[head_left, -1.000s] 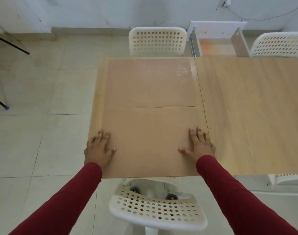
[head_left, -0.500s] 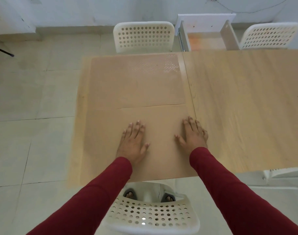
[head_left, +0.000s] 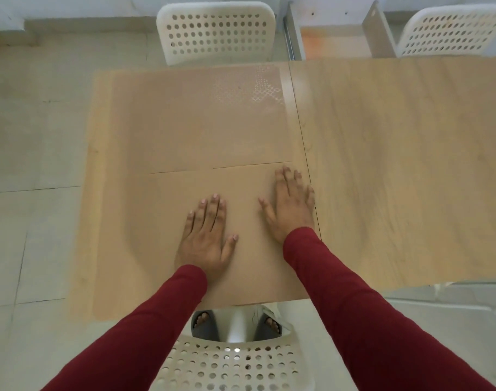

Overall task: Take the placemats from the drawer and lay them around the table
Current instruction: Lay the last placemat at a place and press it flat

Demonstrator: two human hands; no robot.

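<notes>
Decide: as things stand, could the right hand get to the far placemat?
Probably yes. The right hand lies flat on the near placemat, fingertips almost at its seam with the far placemat, and nothing lies between them.

Two tan placemats flat on counter [head_left: 396,165], edges touching: near placemat [head_left: 156,235], far placemat [head_left: 199,122]. White drawer [head_left: 337,32] open beyond counter.

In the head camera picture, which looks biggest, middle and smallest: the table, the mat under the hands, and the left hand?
1. The table looks biggest; it runs out of view on the right.
2. The near placemat comes next, covering the table's near left part.
3. The left hand, lying flat on that mat, looks smallest.
</notes>
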